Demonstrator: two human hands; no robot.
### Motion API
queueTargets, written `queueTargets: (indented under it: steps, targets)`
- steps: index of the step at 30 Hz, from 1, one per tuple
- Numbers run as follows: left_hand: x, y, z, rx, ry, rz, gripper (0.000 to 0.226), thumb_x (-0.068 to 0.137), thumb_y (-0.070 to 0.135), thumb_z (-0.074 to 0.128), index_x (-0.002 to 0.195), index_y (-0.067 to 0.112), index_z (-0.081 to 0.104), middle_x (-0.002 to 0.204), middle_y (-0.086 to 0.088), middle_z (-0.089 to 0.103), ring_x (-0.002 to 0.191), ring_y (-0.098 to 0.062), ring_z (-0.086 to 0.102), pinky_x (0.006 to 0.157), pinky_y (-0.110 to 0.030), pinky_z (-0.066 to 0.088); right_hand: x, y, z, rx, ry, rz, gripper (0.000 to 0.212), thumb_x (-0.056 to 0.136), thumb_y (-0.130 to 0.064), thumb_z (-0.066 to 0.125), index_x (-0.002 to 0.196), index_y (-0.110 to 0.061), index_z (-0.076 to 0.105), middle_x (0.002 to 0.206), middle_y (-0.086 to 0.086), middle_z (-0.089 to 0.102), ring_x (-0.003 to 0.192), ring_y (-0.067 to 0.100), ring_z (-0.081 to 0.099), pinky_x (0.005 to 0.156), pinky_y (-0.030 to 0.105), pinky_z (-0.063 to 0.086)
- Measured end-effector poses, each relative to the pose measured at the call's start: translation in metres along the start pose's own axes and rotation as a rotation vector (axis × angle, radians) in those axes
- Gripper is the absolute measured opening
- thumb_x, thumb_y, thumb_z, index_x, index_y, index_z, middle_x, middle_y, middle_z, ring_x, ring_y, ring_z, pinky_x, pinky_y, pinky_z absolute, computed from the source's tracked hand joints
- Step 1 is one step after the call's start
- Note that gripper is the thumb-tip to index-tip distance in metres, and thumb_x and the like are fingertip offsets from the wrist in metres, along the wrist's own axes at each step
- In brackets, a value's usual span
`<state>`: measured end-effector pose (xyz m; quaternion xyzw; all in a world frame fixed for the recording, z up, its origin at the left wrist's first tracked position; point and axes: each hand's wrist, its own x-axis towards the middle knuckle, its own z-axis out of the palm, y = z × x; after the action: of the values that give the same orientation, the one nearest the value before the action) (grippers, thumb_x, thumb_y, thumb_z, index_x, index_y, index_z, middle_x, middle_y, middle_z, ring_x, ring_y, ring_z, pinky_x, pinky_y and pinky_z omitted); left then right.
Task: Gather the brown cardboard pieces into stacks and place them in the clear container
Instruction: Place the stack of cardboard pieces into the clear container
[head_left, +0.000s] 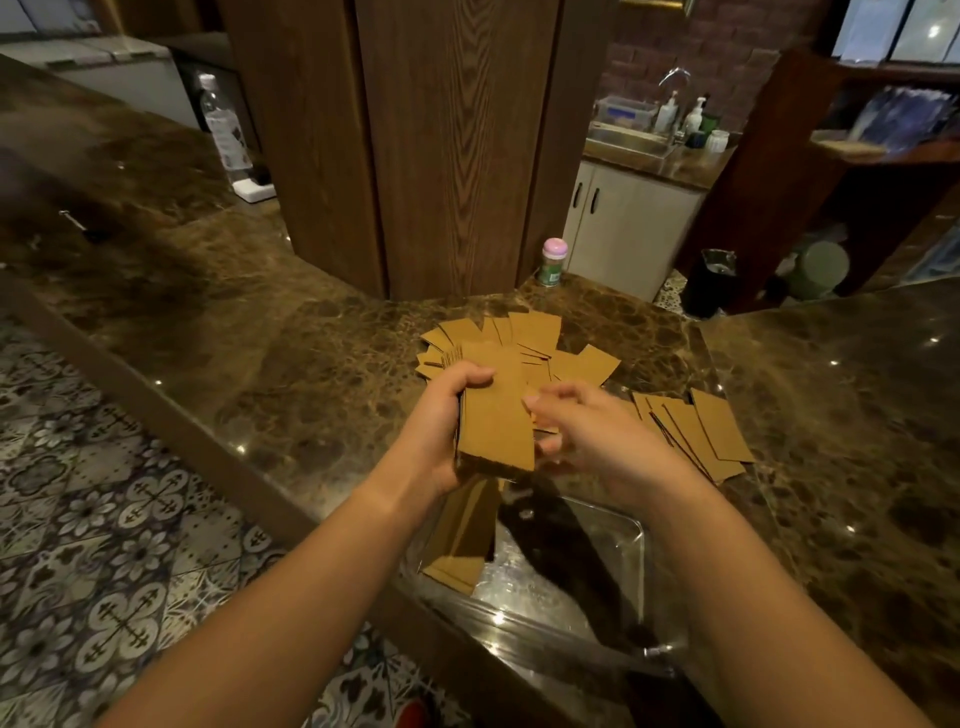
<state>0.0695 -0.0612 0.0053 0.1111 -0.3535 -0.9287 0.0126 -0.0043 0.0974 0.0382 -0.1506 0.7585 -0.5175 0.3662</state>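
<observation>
My left hand (441, 415) grips a thick stack of brown cardboard pieces (496, 421) above the counter, thumb across its top. My right hand (582, 431) is at the stack's right edge, fingers curled against it; whether it holds any piece is unclear. A loose heap of cardboard pieces (524, 338) lies on the marble counter beyond the hands. Another fanned group of cardboard pieces (696, 431) lies to the right. The clear container (623, 540) sits below the hands at the counter's near edge, with a stack of cardboard (462, 540) standing in its left side.
The marble counter (311, 374) wraps around a wooden pillar (447, 145). A small pink-capped jar (552, 262) stands by the pillar. A water bottle (223, 124) stands far left. Patterned floor tiles (104, 519) lie beyond the counter's left edge.
</observation>
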Motion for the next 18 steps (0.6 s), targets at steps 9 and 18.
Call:
queueTargets:
  steps: [9, 18]
  targets:
    - [-0.024, -0.008, 0.002, 0.195, -0.051, -0.028, 0.048, 0.076, 0.021, 0.056, 0.122, 0.024, 0.068, 0.127, -0.021, 0.066, 0.106, -0.034, 0.063, 0.087, -0.046, 0.052, -0.017, 0.027, 0.034, 0.341, -0.169, -0.041, 0.031, 0.093, -0.035, 0.069, 0.122, -0.024, 0.065, 0.096, 0.004, 0.079, 0.084, 0.020, 0.074, 0.070, 0.035, 0.058]
    - [-0.028, 0.012, -0.057, 0.743, 0.342, 0.360, 0.074, 0.081, 0.056, 0.065, 0.147, 0.039, 0.036, 0.142, 0.004, 0.054, 0.115, -0.005, 0.059, 0.083, -0.020, 0.048, -0.029, 0.059, 0.026, 0.206, -0.031, 0.157, 0.039, 0.091, -0.031, 0.072, 0.126, -0.019, 0.060, 0.117, 0.006, 0.073, 0.105, 0.025, 0.070, 0.079, 0.040, 0.062]
